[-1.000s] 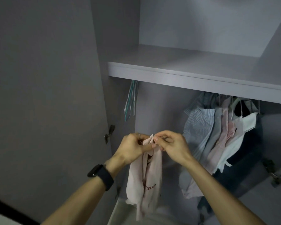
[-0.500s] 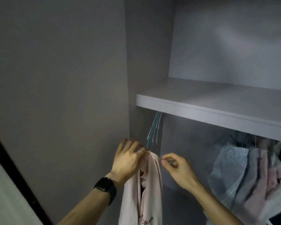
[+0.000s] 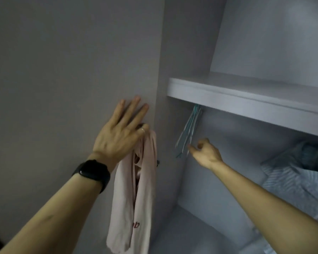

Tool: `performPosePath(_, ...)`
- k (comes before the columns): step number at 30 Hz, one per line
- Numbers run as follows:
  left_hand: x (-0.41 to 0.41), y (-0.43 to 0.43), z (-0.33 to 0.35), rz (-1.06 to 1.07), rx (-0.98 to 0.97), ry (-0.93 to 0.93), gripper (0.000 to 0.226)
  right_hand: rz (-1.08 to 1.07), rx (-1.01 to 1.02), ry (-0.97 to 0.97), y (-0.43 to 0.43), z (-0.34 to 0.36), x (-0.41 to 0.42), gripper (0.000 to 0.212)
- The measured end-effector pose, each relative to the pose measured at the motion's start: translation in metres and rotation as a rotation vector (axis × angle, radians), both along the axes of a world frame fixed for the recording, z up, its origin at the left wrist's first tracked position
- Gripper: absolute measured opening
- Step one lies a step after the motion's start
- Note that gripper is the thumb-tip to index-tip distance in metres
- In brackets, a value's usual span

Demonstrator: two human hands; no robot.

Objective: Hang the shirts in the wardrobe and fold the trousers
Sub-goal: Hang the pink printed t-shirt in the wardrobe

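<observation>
A pale pink shirt (image 3: 143,189) with dark red lettering hangs limp from my left hand (image 3: 120,133), pinched between thumb and forefinger while the other fingers spread flat against the wardrobe door. My right hand (image 3: 205,153) reaches into the wardrobe, its fingertips touching the lower end of a bunch of teal and white empty hangers (image 3: 188,132) that hang under the shelf. I cannot tell whether it grips one. A striped blue-white shirt (image 3: 292,182) hangs at the right edge.
The grey wardrobe shelf (image 3: 246,99) juts out above the hangers. The open wardrobe door (image 3: 62,70) fills the left side. The wardrobe's side panel (image 3: 182,43) stands between the door and the interior. A black watch sits on my left wrist.
My right hand has let go of the pink shirt and moved right to the empty hangers. My left hand rose with the shirt. The view has swung left and closer.
</observation>
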State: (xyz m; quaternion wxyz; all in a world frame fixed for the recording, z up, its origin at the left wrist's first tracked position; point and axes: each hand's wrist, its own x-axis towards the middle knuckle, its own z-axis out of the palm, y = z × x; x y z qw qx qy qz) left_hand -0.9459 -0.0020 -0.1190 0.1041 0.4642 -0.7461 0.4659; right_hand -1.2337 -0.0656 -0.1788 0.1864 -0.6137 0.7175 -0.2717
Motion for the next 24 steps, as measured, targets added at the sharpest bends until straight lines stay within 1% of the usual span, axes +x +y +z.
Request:
performPosePath(2,0.002,-0.003,-0.005,0.025,-0.046,-0.056,0.037,-0.047,0.005,0.005,-0.017,-0.012,0.01,0.065)
performPosePath(5,0.004,-0.01,-0.015,0.157,-0.033,-0.162,0.048,-0.141,0.009,-0.008,-0.035,-0.032,0.02,0.072)
performPosePath(7,0.004,-0.009,-0.013,0.136,-0.042,-0.152,0.049,-0.195,-0.015,-0.026,-0.041,-0.039,0.023,0.062)
performPosePath(10,0.001,-0.009,-0.013,0.16,-0.038,-0.185,0.055,-0.241,-0.087,0.006,-0.048,-0.044,0.027,0.036)
performPosePath(12,0.001,-0.008,-0.012,0.159,-0.025,-0.184,0.058,-0.262,-0.124,0.002,-0.049,-0.044,0.029,0.032)
performPosePath(14,0.0,-0.006,-0.011,0.153,-0.001,-0.186,0.061,-0.294,-0.138,-0.021,-0.05,-0.04,0.03,0.038)
performPosePath(16,-0.001,-0.004,-0.008,0.168,0.028,-0.19,0.065,-0.343,-0.142,-0.087,-0.051,-0.032,0.03,0.051)
performPosePath(18,-0.003,-0.004,-0.008,0.185,0.045,-0.213,0.066,-0.401,-0.155,-0.133,-0.051,-0.021,0.028,0.058)
performPosePath(21,-0.002,-0.004,-0.007,0.173,0.051,-0.214,0.066,-0.476,-0.226,-0.107,-0.047,-0.008,0.023,0.057)
performPosePath(24,-0.001,-0.002,-0.007,0.152,0.064,-0.185,0.062,-0.507,-0.283,-0.078,-0.028,-0.002,0.017,0.056)
